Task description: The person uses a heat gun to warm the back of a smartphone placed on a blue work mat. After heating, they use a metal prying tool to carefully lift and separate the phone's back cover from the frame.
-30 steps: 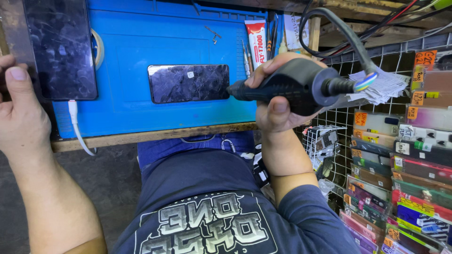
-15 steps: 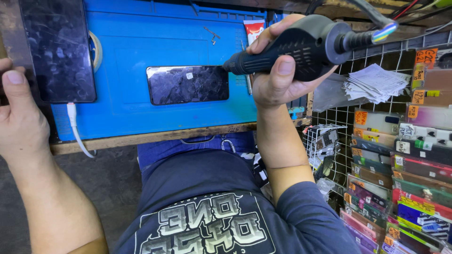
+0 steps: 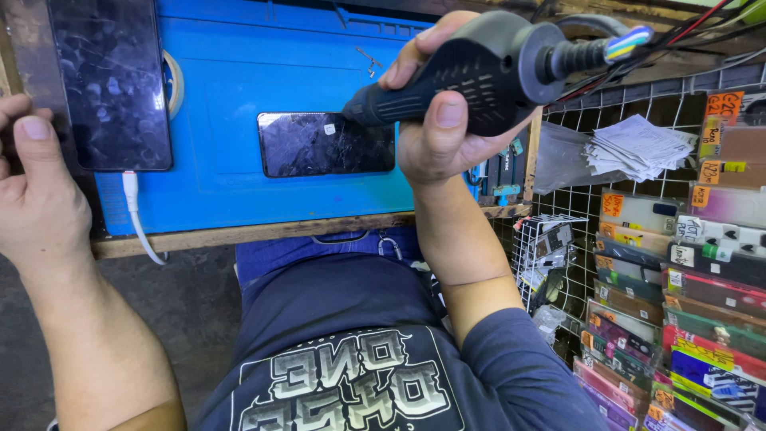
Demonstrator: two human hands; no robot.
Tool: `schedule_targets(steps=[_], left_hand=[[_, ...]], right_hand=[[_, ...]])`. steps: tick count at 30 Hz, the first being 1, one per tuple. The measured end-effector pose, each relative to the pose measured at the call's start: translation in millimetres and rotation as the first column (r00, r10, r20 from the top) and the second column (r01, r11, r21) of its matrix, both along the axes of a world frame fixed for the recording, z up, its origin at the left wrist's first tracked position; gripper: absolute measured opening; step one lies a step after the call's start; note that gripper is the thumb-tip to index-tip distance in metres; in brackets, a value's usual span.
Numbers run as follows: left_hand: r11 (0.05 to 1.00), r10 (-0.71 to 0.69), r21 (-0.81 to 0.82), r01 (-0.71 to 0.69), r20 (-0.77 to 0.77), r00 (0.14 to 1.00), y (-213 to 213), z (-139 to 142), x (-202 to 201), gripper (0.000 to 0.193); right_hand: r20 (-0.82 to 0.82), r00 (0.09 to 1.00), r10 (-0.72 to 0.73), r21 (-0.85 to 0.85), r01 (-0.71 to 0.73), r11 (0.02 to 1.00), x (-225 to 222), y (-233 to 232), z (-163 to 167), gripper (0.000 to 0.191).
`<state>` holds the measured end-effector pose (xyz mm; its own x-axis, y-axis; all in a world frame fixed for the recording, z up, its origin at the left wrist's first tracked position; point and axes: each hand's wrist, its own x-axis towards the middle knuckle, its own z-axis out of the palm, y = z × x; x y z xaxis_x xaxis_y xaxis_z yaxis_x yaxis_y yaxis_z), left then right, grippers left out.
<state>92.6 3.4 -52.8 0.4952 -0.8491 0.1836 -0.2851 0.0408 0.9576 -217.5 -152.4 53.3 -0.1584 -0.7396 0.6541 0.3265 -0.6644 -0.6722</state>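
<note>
My right hand (image 3: 447,132) grips a black hot-air tool (image 3: 471,72) by its barrel, nozzle pointing left at the upper right corner of a cracked dark phone (image 3: 325,144) lying flat on the blue work mat (image 3: 231,88). A thick cable leaves the tool's rear to the right. My left hand (image 3: 36,191) rests at the bench's left edge, thumb up, beside a larger dark phone (image 3: 112,80) with a white charging cable (image 3: 136,215) plugged into its lower end.
A wooden bench edge (image 3: 263,231) runs below the mat. A wire rack (image 3: 574,239) with a stack of papers (image 3: 638,148) and several coloured phone cases (image 3: 686,311) fills the right side. Tweezers (image 3: 369,60) lie on the mat. My lap is below.
My right hand has lifted the hot-air tool up and leftward, bringing its nozzle onto the cracked phone's upper right corner. My left hand has stayed in place.
</note>
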Motion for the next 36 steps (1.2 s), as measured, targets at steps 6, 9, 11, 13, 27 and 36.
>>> schedule_targets(steps=[6, 9, 11, 13, 27, 36], left_hand=[[1.000, 0.006, 0.002, -0.006, -0.033, 0.999, -0.6, 1.0, -0.8, 0.022], [1.000, 0.021, 0.017, -0.021, -0.024, 0.999, -2.8, 3.2, -1.4, 0.023], [0.999, 0.026, 0.024, -0.026, -0.027, 0.999, -3.6, 5.0, -2.1, 0.024], [1.000, 0.023, 0.019, -0.023, -0.035, 0.999, -4.0, 7.0, -2.8, 0.025], [0.999, 0.017, 0.050, -0.016, -0.015, 1.000, -4.7, 22.9, -8.0, 0.023], [0.998, 0.023, 0.068, -0.018, -0.064, 0.998, -4.8, 21.3, -8.3, 0.024]], right_hand=[[0.017, 0.998, 0.054, 0.021, -0.055, 0.998, 21.2, 3.2, 8.6, 0.051], [-0.005, 0.996, 0.088, 0.038, -0.087, 0.995, 28.8, 5.4, 13.4, 0.049], [-0.013, 0.994, 0.108, 0.045, -0.107, 0.993, 34.4, 5.3, 15.5, 0.048], [-0.014, 0.992, 0.128, 0.056, -0.127, 0.990, 39.4, 6.1, 17.0, 0.049], [-0.015, 0.975, 0.224, 0.059, -0.223, 0.973, 61.7, 5.5, 20.0, 0.046], [-0.045, 0.951, 0.307, 0.188, -0.294, 0.937, 58.1, 22.6, 22.5, 0.047]])
